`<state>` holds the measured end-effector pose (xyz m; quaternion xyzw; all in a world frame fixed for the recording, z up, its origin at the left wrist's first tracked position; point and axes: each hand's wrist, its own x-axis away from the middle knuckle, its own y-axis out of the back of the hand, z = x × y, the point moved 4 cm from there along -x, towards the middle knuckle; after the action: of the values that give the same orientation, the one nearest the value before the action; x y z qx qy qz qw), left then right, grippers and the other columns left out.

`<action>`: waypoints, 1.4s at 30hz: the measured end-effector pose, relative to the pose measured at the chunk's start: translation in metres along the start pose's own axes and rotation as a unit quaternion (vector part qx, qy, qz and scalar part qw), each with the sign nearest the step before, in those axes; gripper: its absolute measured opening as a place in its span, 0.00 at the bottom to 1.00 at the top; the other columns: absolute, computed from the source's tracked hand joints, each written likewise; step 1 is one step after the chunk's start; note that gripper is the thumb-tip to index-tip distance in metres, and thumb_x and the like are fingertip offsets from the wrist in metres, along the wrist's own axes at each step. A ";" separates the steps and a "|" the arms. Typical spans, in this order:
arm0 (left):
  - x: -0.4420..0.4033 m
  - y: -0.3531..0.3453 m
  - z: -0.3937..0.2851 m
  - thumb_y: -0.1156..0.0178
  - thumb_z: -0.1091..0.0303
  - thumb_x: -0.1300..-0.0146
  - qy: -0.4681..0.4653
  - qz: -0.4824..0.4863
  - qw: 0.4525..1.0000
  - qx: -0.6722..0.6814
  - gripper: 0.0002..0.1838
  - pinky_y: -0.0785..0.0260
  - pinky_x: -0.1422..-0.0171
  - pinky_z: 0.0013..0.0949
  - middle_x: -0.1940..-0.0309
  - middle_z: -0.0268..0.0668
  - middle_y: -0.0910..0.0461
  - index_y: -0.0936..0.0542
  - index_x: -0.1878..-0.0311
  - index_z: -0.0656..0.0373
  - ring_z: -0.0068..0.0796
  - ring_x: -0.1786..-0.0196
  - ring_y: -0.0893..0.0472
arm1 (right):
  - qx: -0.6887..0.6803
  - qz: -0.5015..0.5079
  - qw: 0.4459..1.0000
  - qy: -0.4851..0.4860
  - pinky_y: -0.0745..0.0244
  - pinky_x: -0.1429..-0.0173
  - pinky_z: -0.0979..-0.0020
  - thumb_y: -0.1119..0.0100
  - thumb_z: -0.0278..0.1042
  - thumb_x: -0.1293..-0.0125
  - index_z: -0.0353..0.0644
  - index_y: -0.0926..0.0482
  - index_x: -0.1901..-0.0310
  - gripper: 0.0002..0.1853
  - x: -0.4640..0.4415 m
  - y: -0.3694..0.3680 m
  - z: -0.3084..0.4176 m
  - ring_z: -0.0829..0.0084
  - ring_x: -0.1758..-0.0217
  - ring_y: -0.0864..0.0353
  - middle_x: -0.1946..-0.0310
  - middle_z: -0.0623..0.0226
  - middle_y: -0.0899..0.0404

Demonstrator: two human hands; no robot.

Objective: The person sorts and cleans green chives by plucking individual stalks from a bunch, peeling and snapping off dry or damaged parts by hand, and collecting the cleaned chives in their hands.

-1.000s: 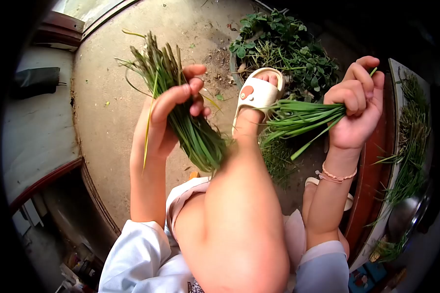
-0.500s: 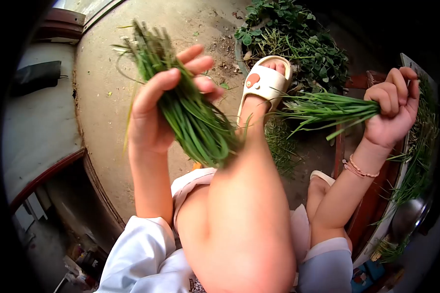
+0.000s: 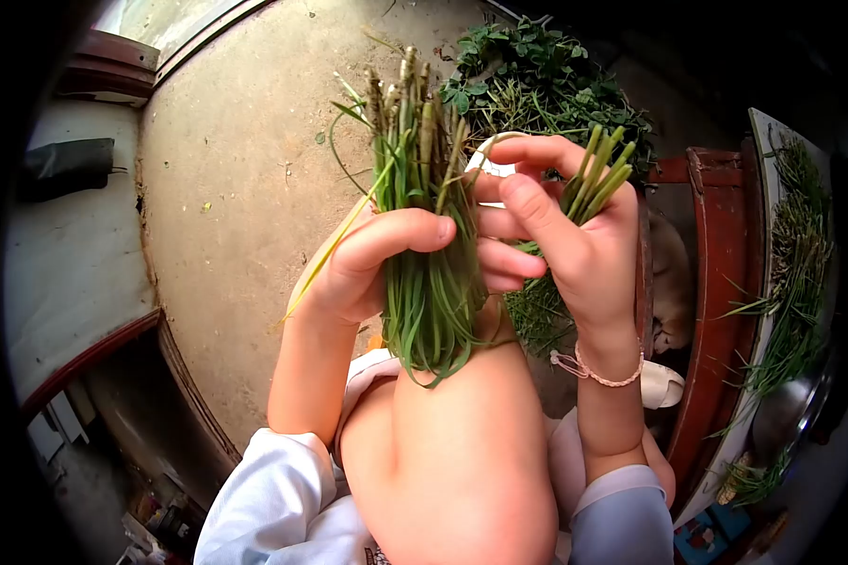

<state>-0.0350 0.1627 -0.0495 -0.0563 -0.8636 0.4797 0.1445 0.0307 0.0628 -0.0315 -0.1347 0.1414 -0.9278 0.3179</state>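
Note:
My left hand point(image 3: 366, 252) is closed around a thick bunch of garlic chives point(image 3: 432, 306), thumb across the front. Its brownish stem ends point up, and the green leaves hang over my bare knee. In the palm of my right hand point(image 3: 584, 259) is a smaller bunch of chives point(image 3: 595, 179), its pale green cut ends sticking up between thumb and fingers. The right thumb and fingertips reach to the right side of the larger bunch; whether they pinch a stalk there I cannot tell.
A heap of leafy greens and trimmings point(image 3: 546, 94) lies on the floor ahead. At right, a red wooden stool or bench point(image 3: 721, 254) stands beside a board of loose chives point(image 3: 801, 254) with a metal bowl point(image 3: 787, 410). An animal's pale fur point(image 3: 669, 273) shows beneath.
My right hand has come in from the far right to the larger bunch, its small bunch now with cut ends up. My left hand has moved right and turned its bunch upright.

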 end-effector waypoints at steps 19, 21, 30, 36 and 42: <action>-0.013 -0.029 0.009 0.47 0.70 0.45 -0.015 -0.148 0.975 -0.164 0.14 0.28 0.65 0.29 0.66 0.41 0.25 0.30 0.56 0.66 0.30 0.69 0.23 | 0.059 -0.086 0.981 0.162 0.43 0.79 0.88 0.43 0.25 0.47 0.36 0.28 0.72 0.04 0.019 0.024 0.013 0.91 0.83 0.39 0.77 0.74 0.29; -0.015 -0.027 0.006 0.49 0.71 0.44 -0.125 -0.187 0.960 -0.168 0.11 0.28 0.59 0.30 0.64 0.43 0.25 0.30 0.58 0.65 0.31 0.63 0.23 | 0.080 -0.084 0.977 0.177 0.43 0.78 0.87 0.43 0.26 0.47 0.37 0.28 0.73 0.04 0.023 0.029 0.018 0.91 0.83 0.39 0.80 0.76 0.30; -0.052 -0.035 -0.031 0.44 0.71 0.46 -0.202 -0.180 0.888 -0.372 0.06 0.37 0.60 0.24 0.76 0.30 0.28 0.25 0.66 0.63 0.20 0.68 0.28 | 0.162 -0.192 0.957 0.147 0.44 0.75 0.83 0.43 0.29 0.47 0.38 0.27 0.75 0.06 0.101 0.113 0.063 0.87 0.79 0.39 0.83 0.79 0.33; -0.108 -0.130 0.035 0.48 0.71 0.46 -0.113 0.017 0.876 -0.469 0.09 0.36 0.55 0.26 0.85 0.30 0.36 0.27 0.64 0.66 0.22 0.75 0.29 | 0.116 -0.297 0.947 0.045 0.39 0.71 0.84 0.47 0.28 0.46 0.37 0.31 0.73 0.05 0.232 0.152 0.082 0.86 0.76 0.34 0.78 0.73 0.30; -0.104 -0.204 0.157 0.48 0.71 0.46 0.118 0.180 0.833 -0.510 0.09 0.34 0.70 0.22 0.79 0.35 0.26 0.27 0.64 0.66 0.18 0.82 0.32 | 0.112 -0.332 0.936 0.034 0.36 0.67 0.80 0.43 0.27 0.50 0.37 0.27 0.73 0.05 0.299 0.162 0.086 0.83 0.73 0.30 0.79 0.72 0.28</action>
<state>0.0251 -0.0983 0.0245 -0.3321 -0.9369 -0.0221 0.1069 -0.0789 -0.2632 0.0394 -0.1063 -0.0054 -0.9943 0.0003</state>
